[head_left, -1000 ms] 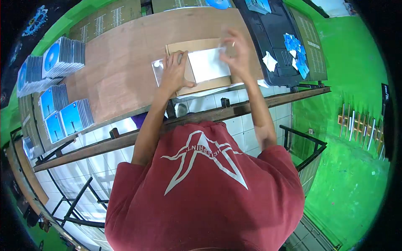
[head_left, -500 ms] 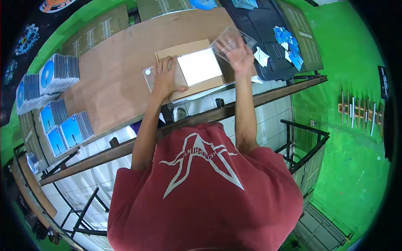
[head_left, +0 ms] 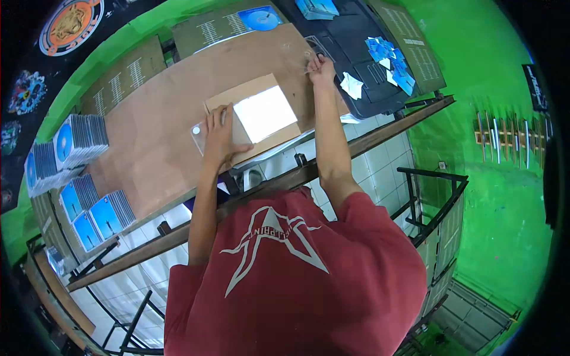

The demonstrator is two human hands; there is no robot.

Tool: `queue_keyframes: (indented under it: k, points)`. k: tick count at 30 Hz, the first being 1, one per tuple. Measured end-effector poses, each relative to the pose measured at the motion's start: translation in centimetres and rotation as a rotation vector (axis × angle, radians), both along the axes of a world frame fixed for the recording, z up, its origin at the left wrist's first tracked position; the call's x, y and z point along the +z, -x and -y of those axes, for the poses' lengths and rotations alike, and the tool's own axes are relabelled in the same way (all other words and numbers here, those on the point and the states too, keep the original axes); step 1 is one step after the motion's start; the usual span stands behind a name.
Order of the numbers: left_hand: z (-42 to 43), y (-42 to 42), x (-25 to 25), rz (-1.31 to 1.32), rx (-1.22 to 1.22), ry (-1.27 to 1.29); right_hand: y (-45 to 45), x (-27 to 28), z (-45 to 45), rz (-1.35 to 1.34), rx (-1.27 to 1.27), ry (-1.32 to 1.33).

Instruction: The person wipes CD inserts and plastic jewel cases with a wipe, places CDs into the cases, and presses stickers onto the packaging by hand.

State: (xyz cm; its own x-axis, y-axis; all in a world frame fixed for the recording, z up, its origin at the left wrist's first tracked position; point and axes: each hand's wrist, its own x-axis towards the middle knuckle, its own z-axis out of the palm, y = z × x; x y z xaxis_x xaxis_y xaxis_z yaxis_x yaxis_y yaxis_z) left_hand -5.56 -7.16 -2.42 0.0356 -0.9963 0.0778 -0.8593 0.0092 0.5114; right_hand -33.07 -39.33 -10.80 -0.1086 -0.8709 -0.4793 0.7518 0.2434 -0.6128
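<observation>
My left hand (head_left: 219, 135) rests with fingers spread over a clear plastic piece (head_left: 198, 132) that has a round white spot, at the left side of a brown cardboard piece (head_left: 270, 81). A bright white sheet (head_left: 265, 114) lies on the cardboard, just right of that hand. Farther right, at the edge of the black lid, my right hand (head_left: 321, 69) has its fingers drawn together on a thin clear plastic piece (head_left: 321, 50), which is partly hidden by the fingers.
Stacks of blue-covered disc cases (head_left: 81, 140) stand at the table's left end. Blue and white scraps (head_left: 390, 62) lie on the black lid (head_left: 350, 47), near a small blue pile (head_left: 316, 8). A blue disc print (head_left: 260, 18) lies beyond the brown board (head_left: 148, 113).
The right hand picked up a clear plastic piece from over the white sheet and carried it right to the black lid's edge. The left hand stayed on the cardboard's left side. The camera view turned.
</observation>
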Motion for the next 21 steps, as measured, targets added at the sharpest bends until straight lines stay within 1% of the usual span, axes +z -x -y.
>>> queue_keyframes:
  k: [2, 4, 5, 7, 8, 10, 11, 12, 14, 16, 18, 19, 20, 21]
  points:
    - [-0.1, 0.0, -0.1, 0.052, 0.016, -0.028, 0.5, 0.9, 0.5, 0.022, -0.058, -0.031]
    - [0.1, 0.0, 0.0, 0.058, -0.002, -0.015, 1.0, 1.2, 1.4, -0.015, -0.244, -0.049]
    - [0.0, 0.1, 0.0, 0.067, -0.001, -0.015, 1.4, 1.2, 2.3, -0.012, -0.252, -0.042]
    - [0.0, 0.2, 0.0, 0.072, 0.004, -0.016, 2.1, 1.2, 3.8, -0.191, -0.3, 0.003]
    - [-0.1, 0.2, 0.0, 0.075, -0.005, -0.015, 2.5, 1.0, 4.1, -0.189, -0.309, 0.003]
    - [0.0, 0.1, -0.1, 0.05, -0.008, -0.014, 3.2, 0.9, 5.1, -0.709, -0.288, 0.034]
    - [0.0, 0.1, -0.2, 0.052, -0.014, -0.01, 4.1, 0.9, 5.4, -0.839, -0.256, -0.05]
    - [0.0, 0.1, -0.3, 0.053, -0.01, -0.019, 4.4, 0.9, 5.9, -0.835, -0.262, -0.047]
    - [0.1, 0.0, -0.1, 0.058, -0.008, -0.027, 4.0, 3.2, 5.0, -1.141, -0.459, -0.14]
    - [0.0, 0.1, 0.2, 0.054, -0.013, -0.027, 4.8, 4.2, 4.8, -1.118, -0.482, -0.159]
    - [0.1, 0.2, 0.4, 0.051, -0.012, -0.031, 6.4, 4.4, 4.7, -1.195, -0.309, -0.113]
    - [0.1, 0.1, 0.5, 0.048, -0.011, -0.037, 7.9, 2.0, 6.6, -1.379, -0.276, -0.09]
    - [0.0, 0.2, 0.6, 0.05, -0.011, -0.041, 8.3, 2.5, 6.1, -1.379, -0.273, -0.092]
    - [0.0, 0.2, 0.7, 0.056, -0.009, -0.041, 8.6, 3.0, 5.5, -1.473, -0.224, -0.072]
